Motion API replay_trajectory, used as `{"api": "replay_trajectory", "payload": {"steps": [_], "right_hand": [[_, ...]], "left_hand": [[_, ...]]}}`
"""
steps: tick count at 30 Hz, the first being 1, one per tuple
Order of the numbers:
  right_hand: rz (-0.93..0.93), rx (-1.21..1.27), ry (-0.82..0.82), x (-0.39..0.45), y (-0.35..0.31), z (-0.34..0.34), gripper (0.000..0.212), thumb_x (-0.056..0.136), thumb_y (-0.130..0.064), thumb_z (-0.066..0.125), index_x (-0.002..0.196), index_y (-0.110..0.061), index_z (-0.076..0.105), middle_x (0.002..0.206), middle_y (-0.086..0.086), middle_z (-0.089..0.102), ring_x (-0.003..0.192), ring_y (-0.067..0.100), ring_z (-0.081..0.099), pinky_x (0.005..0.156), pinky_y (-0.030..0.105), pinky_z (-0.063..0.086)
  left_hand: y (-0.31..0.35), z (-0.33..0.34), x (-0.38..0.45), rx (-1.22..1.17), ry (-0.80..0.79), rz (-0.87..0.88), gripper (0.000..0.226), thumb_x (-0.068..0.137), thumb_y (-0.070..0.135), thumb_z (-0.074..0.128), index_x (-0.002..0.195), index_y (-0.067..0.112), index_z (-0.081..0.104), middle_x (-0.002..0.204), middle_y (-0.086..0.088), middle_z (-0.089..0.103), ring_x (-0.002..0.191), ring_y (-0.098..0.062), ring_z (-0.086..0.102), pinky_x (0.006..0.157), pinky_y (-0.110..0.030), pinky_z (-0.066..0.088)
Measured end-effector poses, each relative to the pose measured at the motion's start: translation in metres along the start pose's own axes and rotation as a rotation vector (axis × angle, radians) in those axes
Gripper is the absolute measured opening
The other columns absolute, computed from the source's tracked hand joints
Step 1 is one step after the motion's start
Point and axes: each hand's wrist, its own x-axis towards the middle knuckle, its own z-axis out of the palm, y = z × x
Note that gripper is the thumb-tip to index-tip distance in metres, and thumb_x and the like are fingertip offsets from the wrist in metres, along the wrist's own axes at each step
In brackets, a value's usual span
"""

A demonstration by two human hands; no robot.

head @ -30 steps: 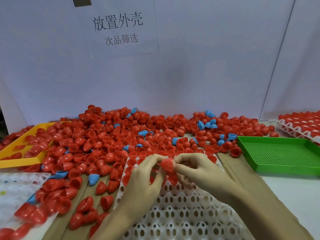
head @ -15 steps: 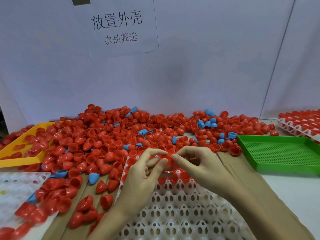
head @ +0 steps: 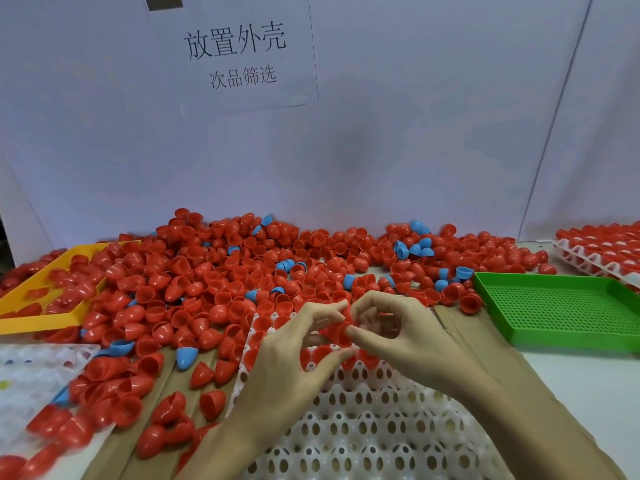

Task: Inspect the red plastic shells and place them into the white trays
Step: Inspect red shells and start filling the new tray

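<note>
Over the far end of the white perforated plastic tray (head: 363,427), at the near middle of the bench, the person's left hand (head: 294,355) and right hand (head: 398,337) met fingertip to fingertip, both pinching a small red plastic shell (head: 337,332) between them. It was held just above the tray's far rows, where a few other red shells sat in the pockets under the hands. Beyond the hands a deep heap of loose red plastic shells (head: 242,271) ran along the back edge of the bench, with some blue plastic shells (head: 415,245) scattered through it. A yellow plastic tray (head: 52,320) holding red shells lay at the left edge, and a green mesh-bottomed plastic tray (head: 568,310) lay toward the right edge. At the far right corner a second white tray (head: 588,261) stood filled with red shells. A translucent white tray (head: 31,372) lay at the near left corner, red shells spilling across it.
</note>
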Motion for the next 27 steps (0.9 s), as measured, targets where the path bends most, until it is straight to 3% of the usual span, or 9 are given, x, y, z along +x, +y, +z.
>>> {"api": "replay_trajectory", "payload": {"steps": [5,10,16,27], "right_hand": [[0.098,-0.225,0.077,0.002,0.015,-0.033,0.013,0.091,-0.022,0.08,0.091,-0.033,0.073,0.083,-0.006,0.072,0.071,0.008,0.071,0.065,0.028,0.061],[0.183,-0.502,0.024,0.0,0.031,-0.055,0.019,0.094,-0.02,0.076,0.094,-0.037,0.07,0.09,-0.014,0.068,0.075,0.002,0.065,0.066,0.014,0.051],[0.214,-0.571,-0.067,-0.003,0.032,-0.06,0.021,0.096,-0.018,0.071,0.101,-0.038,0.07,0.088,-0.014,0.068,0.077,0.001,0.064,0.067,0.016,0.052],[0.253,-0.641,-0.129,-0.006,0.028,-0.066,0.019,0.099,-0.02,0.068,0.106,-0.038,0.071,0.092,-0.016,0.067,0.079,-0.004,0.063,0.067,0.014,0.049]], "left_hand": [[-0.003,-0.003,-0.001,0.126,-0.025,-0.036,0.033,0.097,0.047,0.069,0.127,0.041,0.057,0.133,0.028,0.061,0.12,0.003,0.063,0.098,-0.015,0.052],[-0.012,-0.001,-0.004,0.305,-0.155,0.052,0.012,0.101,0.042,0.062,0.111,0.035,0.066,0.119,0.028,0.059,0.123,0.001,0.056,0.107,-0.019,0.043],[-0.012,0.004,-0.006,0.351,-0.374,0.207,0.023,0.101,0.051,0.063,0.11,0.033,0.073,0.112,0.025,0.064,0.111,0.003,0.058,0.096,-0.022,0.05],[-0.01,0.002,-0.005,0.391,-0.42,0.197,0.025,0.101,0.053,0.06,0.112,0.035,0.073,0.104,0.024,0.066,0.101,0.007,0.056,0.093,-0.018,0.047]]}}
